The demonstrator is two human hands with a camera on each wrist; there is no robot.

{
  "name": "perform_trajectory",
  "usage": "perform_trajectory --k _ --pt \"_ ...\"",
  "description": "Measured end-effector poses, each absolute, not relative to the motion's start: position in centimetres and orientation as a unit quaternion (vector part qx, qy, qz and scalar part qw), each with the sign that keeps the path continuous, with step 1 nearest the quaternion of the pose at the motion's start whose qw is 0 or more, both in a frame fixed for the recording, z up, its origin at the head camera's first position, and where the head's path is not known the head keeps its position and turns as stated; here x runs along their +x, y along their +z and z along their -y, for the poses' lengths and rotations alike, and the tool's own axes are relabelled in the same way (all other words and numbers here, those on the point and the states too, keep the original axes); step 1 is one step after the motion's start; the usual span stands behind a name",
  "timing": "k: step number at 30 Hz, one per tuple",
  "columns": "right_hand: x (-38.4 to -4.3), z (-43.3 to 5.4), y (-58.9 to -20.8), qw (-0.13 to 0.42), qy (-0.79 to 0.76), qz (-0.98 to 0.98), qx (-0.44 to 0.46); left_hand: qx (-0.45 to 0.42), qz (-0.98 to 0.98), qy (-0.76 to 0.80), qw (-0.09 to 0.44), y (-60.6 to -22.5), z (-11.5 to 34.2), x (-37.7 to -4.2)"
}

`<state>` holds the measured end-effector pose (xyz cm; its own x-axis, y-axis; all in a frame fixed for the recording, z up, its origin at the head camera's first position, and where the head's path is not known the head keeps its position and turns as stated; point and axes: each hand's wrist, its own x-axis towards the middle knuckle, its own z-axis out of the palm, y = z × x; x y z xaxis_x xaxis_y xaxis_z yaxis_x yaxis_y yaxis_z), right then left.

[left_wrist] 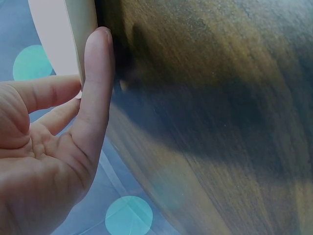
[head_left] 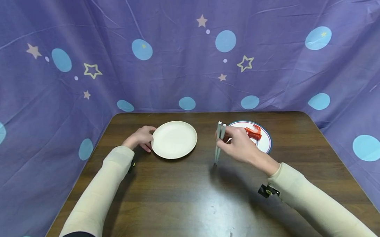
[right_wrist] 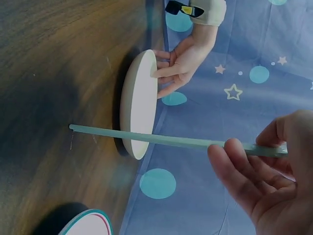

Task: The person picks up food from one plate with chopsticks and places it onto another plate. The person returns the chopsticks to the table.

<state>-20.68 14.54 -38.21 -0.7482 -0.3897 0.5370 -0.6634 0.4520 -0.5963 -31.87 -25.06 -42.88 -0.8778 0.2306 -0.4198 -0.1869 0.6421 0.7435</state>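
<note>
A plain cream plate (head_left: 175,140) sits left of centre on the table. My left hand (head_left: 142,137) grips its left rim, the thumb and fingers on either side of the edge in the left wrist view. My right hand (head_left: 241,144) holds a pair of pale green chopsticks (right_wrist: 181,142) near their upper ends. Their tips point down, close together, at the tabletop between the two plates. Behind the right hand is a white plate with a blue rim (head_left: 265,143), partly hidden, with red and white food (head_left: 254,133) on it.
The brown wooden table (head_left: 167,199) ends at a purple curtain (head_left: 176,73) at the back and left. A small black device (head_left: 268,191) hangs at the right wrist. Light glares off the table's front middle.
</note>
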Motion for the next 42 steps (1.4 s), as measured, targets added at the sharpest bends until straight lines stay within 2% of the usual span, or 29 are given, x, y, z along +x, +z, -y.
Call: perform_trajectory --k 13,24,34,42 --pt "-20.4 -14.5 -38.2 0.095 0.405 0.863 0.285 0.006 -0.869 0.428 0.249 -42.8 25.1 -31.9" --pt "-19.6 -14.5 -38.7 0.089 0.407 0.874 0.25 0.004 -0.872 0.423 0.247 -43.1 25.1 -31.6" --pt "-19.0 -14.0 -37.5 0.113 0.423 0.865 0.247 0.006 -0.871 0.425 0.248 -43.1 25.5 -31.8" --pt "-19.2 -13.6 -39.6 0.131 0.403 0.866 0.266 0.01 -0.872 0.423 0.244 -42.9 25.1 -31.7"
